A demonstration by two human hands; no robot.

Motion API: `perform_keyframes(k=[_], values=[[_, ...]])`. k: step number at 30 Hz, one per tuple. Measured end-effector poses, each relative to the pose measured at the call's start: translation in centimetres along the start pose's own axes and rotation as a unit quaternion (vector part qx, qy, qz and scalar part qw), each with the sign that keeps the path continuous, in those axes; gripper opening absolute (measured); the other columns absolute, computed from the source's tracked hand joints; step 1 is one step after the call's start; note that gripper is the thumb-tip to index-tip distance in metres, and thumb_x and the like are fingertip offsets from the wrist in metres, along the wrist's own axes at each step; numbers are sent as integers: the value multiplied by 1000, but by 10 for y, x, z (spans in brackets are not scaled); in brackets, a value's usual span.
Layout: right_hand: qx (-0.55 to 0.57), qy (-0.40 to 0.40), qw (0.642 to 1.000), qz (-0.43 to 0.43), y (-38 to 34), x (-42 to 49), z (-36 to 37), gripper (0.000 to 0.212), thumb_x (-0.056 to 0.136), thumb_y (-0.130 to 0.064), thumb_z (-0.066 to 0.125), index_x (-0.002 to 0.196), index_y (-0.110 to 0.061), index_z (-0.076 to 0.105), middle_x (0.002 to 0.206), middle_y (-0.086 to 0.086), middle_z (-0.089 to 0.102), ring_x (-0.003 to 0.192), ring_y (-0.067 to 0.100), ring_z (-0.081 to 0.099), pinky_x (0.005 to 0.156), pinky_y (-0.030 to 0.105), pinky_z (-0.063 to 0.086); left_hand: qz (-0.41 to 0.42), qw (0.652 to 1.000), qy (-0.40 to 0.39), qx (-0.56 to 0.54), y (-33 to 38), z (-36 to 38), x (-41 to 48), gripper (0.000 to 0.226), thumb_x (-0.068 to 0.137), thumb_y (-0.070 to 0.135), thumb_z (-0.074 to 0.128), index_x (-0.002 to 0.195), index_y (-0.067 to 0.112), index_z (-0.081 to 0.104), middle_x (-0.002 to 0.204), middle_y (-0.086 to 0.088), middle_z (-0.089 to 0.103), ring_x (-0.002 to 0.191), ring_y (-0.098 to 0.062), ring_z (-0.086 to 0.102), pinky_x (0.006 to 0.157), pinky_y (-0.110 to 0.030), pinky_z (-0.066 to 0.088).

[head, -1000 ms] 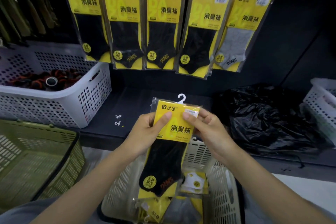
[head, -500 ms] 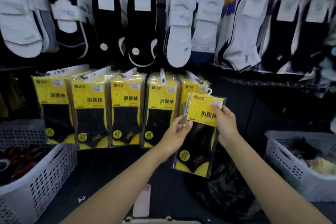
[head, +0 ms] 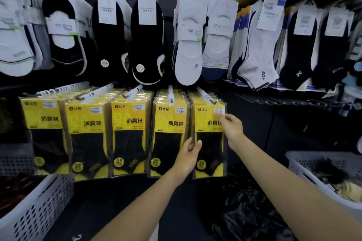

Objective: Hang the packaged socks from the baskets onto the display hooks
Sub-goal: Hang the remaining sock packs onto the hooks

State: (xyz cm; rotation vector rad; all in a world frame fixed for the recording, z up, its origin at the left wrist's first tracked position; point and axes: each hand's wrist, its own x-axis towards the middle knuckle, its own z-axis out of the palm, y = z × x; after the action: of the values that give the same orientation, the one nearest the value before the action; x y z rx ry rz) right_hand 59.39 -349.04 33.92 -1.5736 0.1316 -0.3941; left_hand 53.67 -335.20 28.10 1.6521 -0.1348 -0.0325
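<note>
Several stacks of yellow packaged black socks hang side by side on white-tagged display hooks [head: 206, 96]. The front sock pack [head: 210, 129] of the rightmost stack sits with its top at that hook's tip. My left hand [head: 188, 155] pinches its left edge at mid height, thumb on the front. My right hand [head: 231, 127] holds its upper right corner, with the index finger lying on the price label. Whether the pack's hanger is fully on the hook is hidden.
A row of loose ankle and no-show socks [head: 188, 45] hangs above. Bare wire hooks [head: 278, 100] stick out to the right. A white basket [head: 39, 211] stands at lower left, another white basket [head: 301, 168] at lower right, and a black plastic bag [head: 246, 215] lies between them.
The pack was lifted from over the basket up to the rightmost hook and now lies flat against that stack. My view rose to the display, and my left hand slid down its left edge.
</note>
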Motion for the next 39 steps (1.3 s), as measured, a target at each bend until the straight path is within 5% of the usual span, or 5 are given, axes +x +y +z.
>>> perform_keyframes(k=[10,20,24,28,39], values=[[-19,-50,988,145,136,-111,-19,8,90,-16,64,97,-12,63,97,2,63,95,17,60,88,33,48,-99,993,-25,64,-126,-34,-70,51,96,36,48,143,19,36,140,0,46,120,-9,47,94,-20,36],[-224,-179,835,469,382,-280,-45,25,89,-23,66,104,-4,59,105,11,55,84,23,57,61,20,43,-398,905,103,111,-338,-89,-229,40,95,12,53,132,-1,46,132,-20,51,109,-27,53,79,-26,41],[-262,-180,822,473,424,-300,-55,25,86,-29,70,96,-12,55,99,5,54,92,20,57,61,21,40,-446,877,43,174,-379,-92,-254,44,97,18,51,136,2,41,137,-17,47,123,-30,48,86,-26,37],[-263,-178,812,490,442,-307,-53,34,86,-20,70,114,-3,59,110,8,56,106,24,57,70,20,40,-402,863,-146,269,-401,-95,-261,18,90,8,58,99,-6,66,95,-19,65,86,-24,64,75,-32,52],[-270,-198,820,464,444,-310,-35,54,85,-27,71,127,-1,51,128,16,57,116,27,55,87,28,44,-404,903,-71,128,-407,-98,-252,28,71,-3,77,94,7,64,96,-11,67,105,-35,61,85,-36,51]])
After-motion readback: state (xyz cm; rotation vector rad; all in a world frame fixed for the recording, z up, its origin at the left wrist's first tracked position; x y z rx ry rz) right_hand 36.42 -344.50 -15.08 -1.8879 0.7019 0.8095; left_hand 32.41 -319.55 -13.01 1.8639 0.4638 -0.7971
